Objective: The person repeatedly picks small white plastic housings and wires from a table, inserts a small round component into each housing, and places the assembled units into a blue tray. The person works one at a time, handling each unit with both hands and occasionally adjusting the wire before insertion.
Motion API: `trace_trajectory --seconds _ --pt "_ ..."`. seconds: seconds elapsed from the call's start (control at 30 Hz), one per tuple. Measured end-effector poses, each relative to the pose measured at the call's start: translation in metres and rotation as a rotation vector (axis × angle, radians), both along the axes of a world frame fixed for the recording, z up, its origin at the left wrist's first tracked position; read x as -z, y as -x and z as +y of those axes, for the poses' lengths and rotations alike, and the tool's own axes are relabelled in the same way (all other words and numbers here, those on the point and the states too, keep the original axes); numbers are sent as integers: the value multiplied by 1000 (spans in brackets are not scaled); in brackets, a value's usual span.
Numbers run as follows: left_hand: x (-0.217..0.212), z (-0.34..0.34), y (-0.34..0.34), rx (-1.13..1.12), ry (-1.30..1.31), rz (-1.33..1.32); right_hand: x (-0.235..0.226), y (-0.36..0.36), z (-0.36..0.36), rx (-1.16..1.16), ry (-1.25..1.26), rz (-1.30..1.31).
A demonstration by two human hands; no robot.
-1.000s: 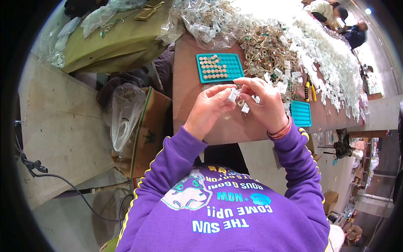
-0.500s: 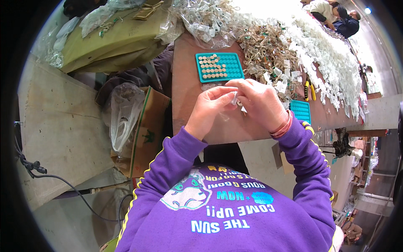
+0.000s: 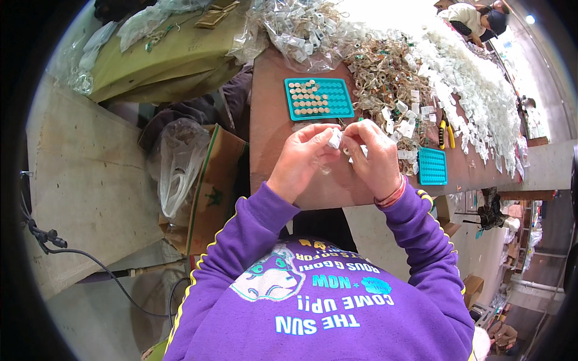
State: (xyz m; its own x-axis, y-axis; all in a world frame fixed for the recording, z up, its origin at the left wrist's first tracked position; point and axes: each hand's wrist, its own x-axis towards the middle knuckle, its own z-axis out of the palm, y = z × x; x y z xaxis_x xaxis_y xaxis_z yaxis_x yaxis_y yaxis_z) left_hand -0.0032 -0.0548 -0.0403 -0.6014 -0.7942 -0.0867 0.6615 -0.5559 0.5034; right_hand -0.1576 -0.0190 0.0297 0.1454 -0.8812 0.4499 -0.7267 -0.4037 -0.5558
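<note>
Over the table's near edge, my left hand (image 3: 301,159) pinches a small white plastic piece (image 3: 335,138) between thumb and fingers. Close beside it on the right, my right hand (image 3: 378,157) has its thumb and fingertips pressed together. A small pale bit shows at those fingertips, too small to name. Just beyond my hands lies a turquoise tray (image 3: 343,99) with rows of small round pale discs (image 3: 309,103) in its left part. Clear plastic film (image 3: 326,170) hangs below my left fingers.
A tangled heap of brown cords with white tags (image 3: 385,84) lies beyond my right hand, alongside a large white pile (image 3: 457,78). Yellow-handled pliers (image 3: 445,133) and a second turquoise tray (image 3: 432,167) lie at right. A cardboard box (image 3: 201,198) stands at left. Another person (image 3: 475,21) sits far right.
My right hand has drawn back slightly toward me, its fingers turning downward and away from the left hand's piece. The white piece now shows more plainly. The view has shifted a little.
</note>
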Motion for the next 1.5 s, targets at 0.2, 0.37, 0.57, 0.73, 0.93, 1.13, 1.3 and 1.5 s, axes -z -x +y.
trace_trajectory --seconds 0.2,0.37,0.57,0.73,0.93,1.13,1.3,1.5 --pt "-4 2 1 -17 34 -37 0 -1 1 -9 8 34" --pt "-4 3 -1 -21 50 -76 8 -5 3 23 -64 -89" --pt "4 1 0 -9 23 -82 11 -2 3 61 -148 -225" --pt "1 4 2 -44 1 -58 13 -9 5 21 63 51" --pt "-3 6 1 -52 140 -140 16 -11 6 86 104 -36" --pt "-53 24 8 -542 1771 -636 10 22 52 376 64 -709" --pt "-101 -87 34 -981 1875 -1508 22 28 83 356 -82 -683" --pt "-77 -127 89 -489 1730 -1396 25 43 100 438 -76 -656"
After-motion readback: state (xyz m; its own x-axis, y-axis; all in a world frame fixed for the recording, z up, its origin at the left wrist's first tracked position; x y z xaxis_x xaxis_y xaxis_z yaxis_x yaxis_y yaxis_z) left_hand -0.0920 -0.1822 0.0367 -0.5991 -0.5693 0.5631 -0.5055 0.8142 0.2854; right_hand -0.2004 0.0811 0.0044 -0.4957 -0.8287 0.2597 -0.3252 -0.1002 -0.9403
